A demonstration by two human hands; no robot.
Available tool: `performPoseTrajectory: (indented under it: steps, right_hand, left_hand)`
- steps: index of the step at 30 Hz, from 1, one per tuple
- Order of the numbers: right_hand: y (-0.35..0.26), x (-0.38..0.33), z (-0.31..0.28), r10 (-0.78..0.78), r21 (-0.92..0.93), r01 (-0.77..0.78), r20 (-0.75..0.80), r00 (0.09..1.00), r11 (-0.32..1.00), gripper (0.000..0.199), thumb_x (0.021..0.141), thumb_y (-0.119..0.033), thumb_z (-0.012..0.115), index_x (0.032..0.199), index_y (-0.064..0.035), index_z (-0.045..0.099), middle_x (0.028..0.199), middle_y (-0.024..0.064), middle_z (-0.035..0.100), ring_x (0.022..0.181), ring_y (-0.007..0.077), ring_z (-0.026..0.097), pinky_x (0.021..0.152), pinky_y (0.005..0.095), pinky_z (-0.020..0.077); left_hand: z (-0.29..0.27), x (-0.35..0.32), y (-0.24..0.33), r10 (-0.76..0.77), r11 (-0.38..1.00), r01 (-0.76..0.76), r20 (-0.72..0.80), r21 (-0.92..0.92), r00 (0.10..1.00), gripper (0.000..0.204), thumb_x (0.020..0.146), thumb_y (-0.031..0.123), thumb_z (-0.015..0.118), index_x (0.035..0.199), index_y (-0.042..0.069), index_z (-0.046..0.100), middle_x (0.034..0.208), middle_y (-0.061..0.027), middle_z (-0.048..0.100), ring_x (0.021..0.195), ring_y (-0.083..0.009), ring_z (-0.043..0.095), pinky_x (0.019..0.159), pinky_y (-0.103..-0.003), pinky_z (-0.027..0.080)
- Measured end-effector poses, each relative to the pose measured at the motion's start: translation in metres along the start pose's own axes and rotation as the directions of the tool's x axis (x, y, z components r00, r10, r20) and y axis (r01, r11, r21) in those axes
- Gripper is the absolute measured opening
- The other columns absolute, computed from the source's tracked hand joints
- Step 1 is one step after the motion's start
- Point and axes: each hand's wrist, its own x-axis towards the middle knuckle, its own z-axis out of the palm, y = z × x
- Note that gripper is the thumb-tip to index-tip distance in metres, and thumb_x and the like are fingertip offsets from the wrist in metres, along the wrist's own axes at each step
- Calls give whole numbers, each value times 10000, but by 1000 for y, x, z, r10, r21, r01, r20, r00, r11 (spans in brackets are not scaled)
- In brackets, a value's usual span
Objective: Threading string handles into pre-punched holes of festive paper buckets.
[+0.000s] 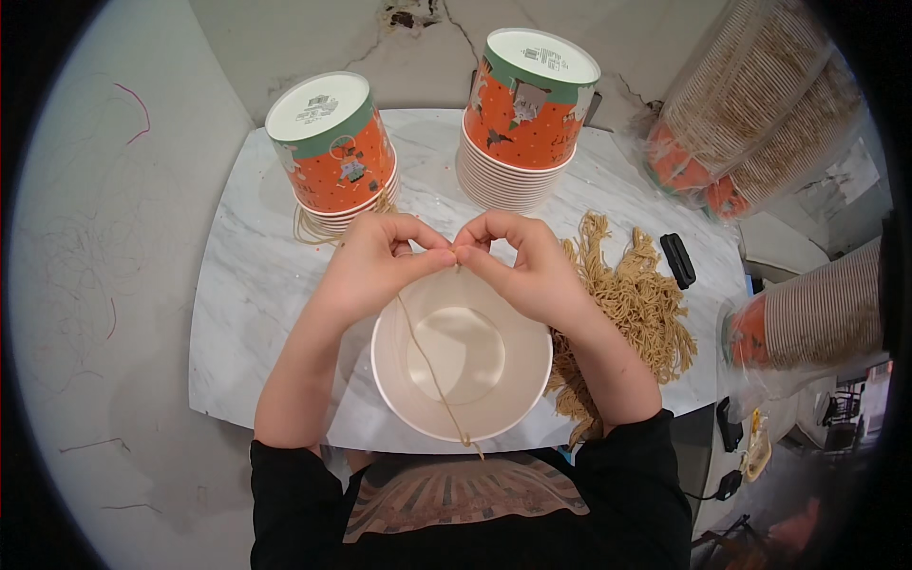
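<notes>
My left hand (380, 261) and my right hand (522, 266) meet fingertip to fingertip above the far rim of a white paper bucket (388, 375). Both pinch the end of a thin tan cord (425, 353); the exact spot between the fingertips is too small to make out. From there the cord slants down across the bucket's mouth and hangs over its near rim, ending in a small knot. The bucket stands upright, and its inside shows only pale walls and a round bottom. A heap of knotted tan cords (641, 304) lies beside my right forearm.
Two upside-down stacks of orange and green paper buckets stand behind my hands, a left stack (347, 171) with loose cords around its base and a taller right stack (527, 119). A small black object (677, 261) lies past the heap. Plastic-wrapped bucket stacks (760, 104) crowd the right.
</notes>
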Motion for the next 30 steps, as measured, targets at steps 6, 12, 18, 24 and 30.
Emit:
performPoseTrajectory:
  steps: [6,12,18,24,30]
  right_hand:
    - [-1,-3,0,-99,-110,95,-34,994,989,120,904,-94,696,938,21,687,887,28,672,859,87,596,802,260,478]
    - [-2,-2,3,-83,-112,78,-41,996,991,139,879,-110,740,929,8,686,861,24,657,838,111,598,771,280,491]
    - [-2,-3,3,-207,-278,194,-19,978,941,172,834,-124,781,908,0,686,826,47,637,801,149,609,746,294,496]
    - [-4,-4,4,-197,-266,186,-15,980,946,143,830,-100,746,885,7,671,826,59,627,787,155,596,741,298,492]
    - [-1,-2,2,-197,-154,201,44,979,967,92,833,-62,700,853,9,645,830,53,602,792,145,588,750,289,483]
  left_hand:
    - [-1,3,-2,-39,992,44,43,-117,998,129,824,136,755,841,8,752,618,64,577,523,6,414,488,-208,318]
    - [-2,2,3,-22,981,30,40,-194,999,93,836,97,701,821,6,707,714,56,627,628,7,491,563,-193,376]
    - [-7,2,5,-55,978,75,107,-196,993,32,858,43,702,858,13,714,802,29,679,711,-4,567,608,-176,420]
    - [-17,1,7,-45,994,48,37,-101,998,86,802,78,700,783,-6,706,695,27,645,597,-5,496,536,-199,374]
    - [-18,0,9,-84,995,85,35,-48,996,92,749,75,711,725,0,663,658,30,618,577,-13,494,502,-211,364]
